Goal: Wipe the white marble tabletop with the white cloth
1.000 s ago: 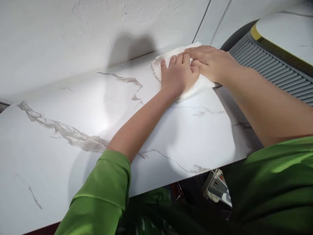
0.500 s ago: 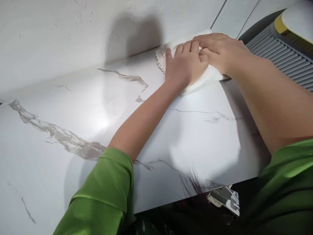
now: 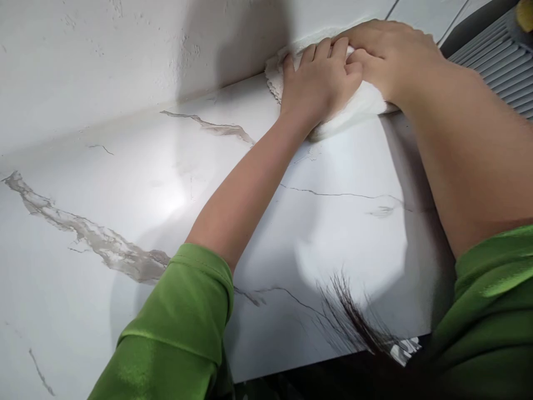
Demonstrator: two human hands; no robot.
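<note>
Both hands are pressing flat on a white cloth (image 3: 358,105) at the far edge of the marble countertop (image 3: 125,211), right against the wall (image 3: 104,55). The left hand (image 3: 320,83), fingers together, is lying palm-down on it; the right hand (image 3: 391,50) is overlapping beside it, the cloth showing beneath both.

Bright green sleeves (image 3: 183,322) are pushed up near the elbows, well back from both bare hands, leaving the forearms uncovered; dark hair strands (image 3: 353,322) hang below.
</note>
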